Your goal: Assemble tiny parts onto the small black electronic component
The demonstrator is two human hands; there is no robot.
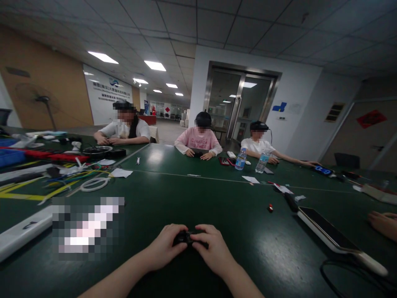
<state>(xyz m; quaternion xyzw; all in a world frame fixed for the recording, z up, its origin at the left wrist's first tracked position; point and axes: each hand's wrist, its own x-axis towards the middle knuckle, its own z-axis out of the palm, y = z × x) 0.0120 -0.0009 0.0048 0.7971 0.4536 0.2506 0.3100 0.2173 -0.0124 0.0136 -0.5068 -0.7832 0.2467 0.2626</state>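
Note:
Near the front of the dark green table (149, 265), both my hands meet around a small black object (182, 237). Its kind is too dark and covered to make out. My left hand (166, 246) is closed on its left end, thumb below and fingers above. From the other side, the thumb and fingers of my right hand (212, 247) pinch its right end. Fingers hide much of the object.
Left lie a white bar-shaped case (26, 231), a coiled white cable (94, 184) and loose wires. Two water bottles (240, 159) stand farther back. A white device with a dark screen (328, 229) is right. Several people sit around; one hand (384, 223) rests at the right edge.

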